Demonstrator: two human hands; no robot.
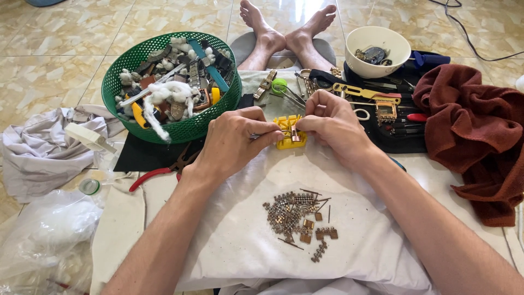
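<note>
Head view: yellow holder block (289, 141) sits between left hand (232, 143), pinching a thin tool (255, 136), and right hand (333, 123), gripping the block.

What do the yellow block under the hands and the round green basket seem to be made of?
The yellow block looks like moulded plastic: bright, even colour, slotted top. The green basket also looks plastic: uniform glossy green, fine regular lattice wall. Neither can be told for certain from sight alone.

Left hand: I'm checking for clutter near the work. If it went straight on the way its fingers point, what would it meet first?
Probably the yellow holder block: the left hand points right, its fingertips already close against it; beyond lies the right hand.
</note>
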